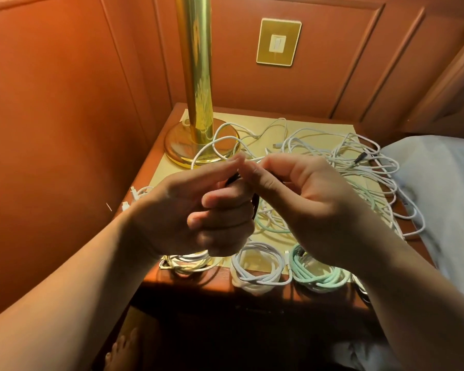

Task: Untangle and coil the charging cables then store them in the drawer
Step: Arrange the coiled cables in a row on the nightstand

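Observation:
Both hands meet above the middle of the nightstand (319,124). My left hand (198,210) has its fingers curled round a dark cable (255,207), of which only a short piece shows beside the fingers. My right hand (300,199) pinches a thin white cable (214,141) at the fingertips; this cable loops back toward the lamp. Behind the hands lies a tangle of white cables (359,159) with a mint-green one (268,228) among them. Along the front edge lie three coils: a cream-white one (188,263), a white one (257,271) and a mint-green one (316,274).
A brass lamp (198,108) stands at the back left of the nightstand. White plugs (134,196) lie at the left edge. A brass wall switch (278,42) is on the panelled wall. A bed with a pale pillow (439,183) borders the right side. A bare foot (121,352) is below.

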### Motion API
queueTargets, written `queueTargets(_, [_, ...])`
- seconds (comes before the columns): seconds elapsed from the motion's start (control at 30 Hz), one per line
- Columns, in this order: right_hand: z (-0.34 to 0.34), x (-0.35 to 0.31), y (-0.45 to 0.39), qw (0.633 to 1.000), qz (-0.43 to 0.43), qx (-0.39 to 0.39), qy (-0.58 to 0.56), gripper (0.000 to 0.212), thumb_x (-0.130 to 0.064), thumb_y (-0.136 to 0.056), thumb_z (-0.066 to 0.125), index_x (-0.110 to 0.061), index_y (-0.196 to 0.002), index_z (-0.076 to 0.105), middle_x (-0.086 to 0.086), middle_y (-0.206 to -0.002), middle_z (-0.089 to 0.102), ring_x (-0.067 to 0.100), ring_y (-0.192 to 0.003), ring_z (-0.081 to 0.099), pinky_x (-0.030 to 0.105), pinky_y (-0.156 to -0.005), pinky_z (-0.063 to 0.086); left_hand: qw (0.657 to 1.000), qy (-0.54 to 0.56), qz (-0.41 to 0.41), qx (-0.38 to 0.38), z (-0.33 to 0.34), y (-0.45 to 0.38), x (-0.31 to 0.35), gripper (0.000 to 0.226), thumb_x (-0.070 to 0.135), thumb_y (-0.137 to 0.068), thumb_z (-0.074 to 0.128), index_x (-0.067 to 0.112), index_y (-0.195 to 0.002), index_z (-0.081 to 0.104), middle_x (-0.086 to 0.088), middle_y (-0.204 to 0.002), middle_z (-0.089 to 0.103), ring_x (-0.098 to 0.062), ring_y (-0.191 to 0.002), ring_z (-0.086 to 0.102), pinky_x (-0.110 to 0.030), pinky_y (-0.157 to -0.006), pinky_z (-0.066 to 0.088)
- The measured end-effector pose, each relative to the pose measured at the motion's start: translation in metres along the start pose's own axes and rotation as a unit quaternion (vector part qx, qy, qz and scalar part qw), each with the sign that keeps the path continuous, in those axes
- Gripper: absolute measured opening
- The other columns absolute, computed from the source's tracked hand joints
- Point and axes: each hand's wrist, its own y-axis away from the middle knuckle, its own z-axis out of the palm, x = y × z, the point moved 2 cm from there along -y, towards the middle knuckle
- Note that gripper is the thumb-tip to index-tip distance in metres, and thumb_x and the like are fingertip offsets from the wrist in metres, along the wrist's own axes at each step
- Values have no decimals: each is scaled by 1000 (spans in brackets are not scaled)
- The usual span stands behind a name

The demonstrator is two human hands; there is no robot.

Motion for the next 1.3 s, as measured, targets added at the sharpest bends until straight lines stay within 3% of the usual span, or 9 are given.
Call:
queueTargets(0.2, [1, 3, -2, 998, 16, 35, -53, 50, -52, -101, 52, -5, -89, 66, 37, -83, 61, 40, -59, 51, 61, -59, 47, 999, 9, 26, 25, 2, -5, 8, 57, 36, -110, 31, -1, -86, 68, -10, -67, 72, -25, -88, 75, -34, -84, 60])
queueTargets(0.37, [0, 12, -6, 995, 29, 72, -68, 44, -53, -101, 54, -14, -83, 66, 36, -81, 61, 55, -69, 50, 68, -59, 46, 944, -107, 88, 300, 14, -22, 3, 56, 43, -99, 46, 11, -56, 62, -2, -41, 50, -12, -48, 61, -21, -52, 53])
queueTargets(0.5, [2, 9, -3, 995, 11, 101, -2, 40, -42, -104, 53, -8, -89, 70, 19, -74, 63, 39, -69, 57, 55, -62, 48, 869, -185, 169, 426, 4, -24, 2, 46, 41, -101, 56, 13, -64, 59, 1, -46, 42, -11, -45, 45, -20, -47, 45])
queueTargets(0.6, [1, 10, -1, 993, -5, 117, 30, 36, -33, -108, 54, -8, -85, 66, -5, -59, 50, 11, -53, 43, 35, -51, 36, 853, -259, 166, 423, 1, -18, 8, 45, 43, -104, 47, 13, -71, 55, 4, -51, 44, -11, -51, 43, -22, -51, 44])
queueTargets(0.77, [-7, 7, -1, 980, -43, 128, 147, 23, -32, -104, 54, -19, -89, 65, -13, -70, 51, 6, -67, 51, 16, -61, 34, 872, -318, 151, 339, -10, -10, 9, 41, 32, -109, 38, 16, -72, 48, 0, -62, 33, -15, -57, 28, -25, -52, 32])
queueTargets(0.9, [-2, 11, -1, 932, -29, 141, 332, 25, -30, -105, 50, -20, -114, 71, -7, -100, 47, 9, -95, 44, 22, -82, 41, 877, -242, 205, 361, -27, -7, 9, 46, 34, -108, 38, 21, -66, 51, 4, -59, 30, -12, -51, 27, -24, -50, 28])
queueTargets(1.03, [-8, 5, -2, 858, 70, 168, 479, 28, -36, -107, 50, -25, -96, 74, -3, -97, 50, 22, -99, 45, 42, -87, 33, 861, -128, 232, 434, -32, -2, 17, 46, 35, -112, 31, 18, -71, 43, 6, -57, 24, -9, -46, 25, -21, -45, 30])
queueTargets(1.17, [-5, 7, -3, 903, 109, 115, 400, 35, -39, -101, 41, -28, -98, 74, -10, -72, 61, 16, -80, 59, 42, -95, 35, 850, -79, 253, 456, -33, 3, 25, 46, 37, -112, 33, 17, -71, 44, 7, -55, 25, -8, -47, 24, -20, -43, 31])
queueTargets(1.3, [4, 14, -4, 951, 65, 126, 274, 33, -41, -93, 48, -28, -99, 78, -13, -52, 53, 5, -56, 51, 29, -63, 40, 847, -112, 241, 461, -29, 2, 21, 46, 38, -111, 35, 19, -71, 45, 5, -59, 24, -12, -54, 21, -23, -47, 35])
